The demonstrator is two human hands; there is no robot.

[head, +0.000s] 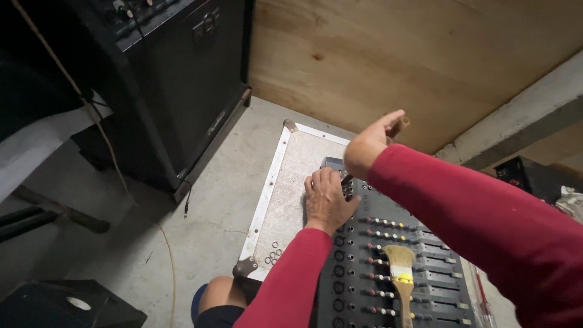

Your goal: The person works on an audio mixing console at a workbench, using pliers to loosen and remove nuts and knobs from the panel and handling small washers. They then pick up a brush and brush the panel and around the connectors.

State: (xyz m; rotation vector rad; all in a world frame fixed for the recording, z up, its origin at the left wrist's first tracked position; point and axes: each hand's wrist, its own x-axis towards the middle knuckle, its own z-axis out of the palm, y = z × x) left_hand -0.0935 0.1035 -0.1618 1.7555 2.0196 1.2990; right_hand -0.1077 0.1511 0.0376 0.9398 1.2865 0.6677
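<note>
Both hands work over a black audio mixer [388, 267]. Left hand [328, 200] lies flat, fingers spread, on the mixer's far corner, gripping nothing. Right hand [371, 144], raised above it, closes around a wooden handle [402, 123]. On the mixer's faders rests a paintbrush [401, 273]; small metal rings [273, 254] lie on the pale board [291, 176] beside it.

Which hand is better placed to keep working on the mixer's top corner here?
The left hand, probably. It lies flat on the mixer at its far corner, beside the jacks. The right hand is raised above the board, gripping a wooden handle, so it would have to come down first.
</note>
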